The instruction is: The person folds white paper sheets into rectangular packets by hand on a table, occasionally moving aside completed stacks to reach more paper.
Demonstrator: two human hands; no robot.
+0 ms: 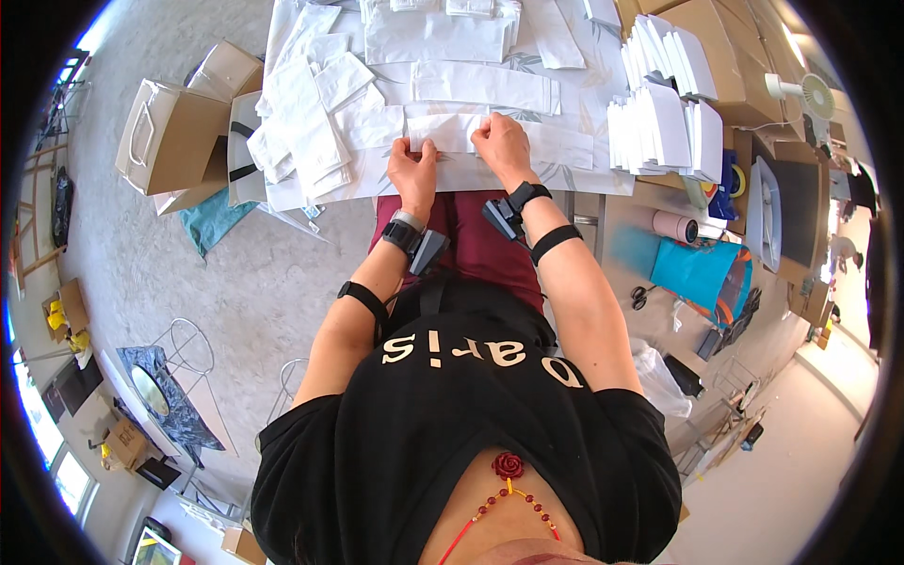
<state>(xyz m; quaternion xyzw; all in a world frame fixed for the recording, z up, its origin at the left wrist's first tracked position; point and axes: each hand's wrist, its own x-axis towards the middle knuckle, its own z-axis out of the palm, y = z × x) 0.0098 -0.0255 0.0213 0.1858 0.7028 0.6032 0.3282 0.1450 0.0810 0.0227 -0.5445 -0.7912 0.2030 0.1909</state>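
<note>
A flat strip of folded white paper [444,133] lies at the near edge of the table, between my hands. My left hand [412,175] is closed with thumb and fingertips at its left end. Curled over its right part, my right hand [503,146] pinches the paper near the top edge. Another long white paper piece [565,148] extends to the right, partly behind my right hand. Just beyond lies a wider flat stack of white paper [485,88]. Loose white paper pieces [306,122] are heaped to the left.
Upright bundles of folded white paper [664,127] stand at the table's right end, beside cardboard boxes [725,47] and a small fan [812,94]. More paper stacks [433,33] lie at the far side. An open carton [179,137] stands left of the table [395,181].
</note>
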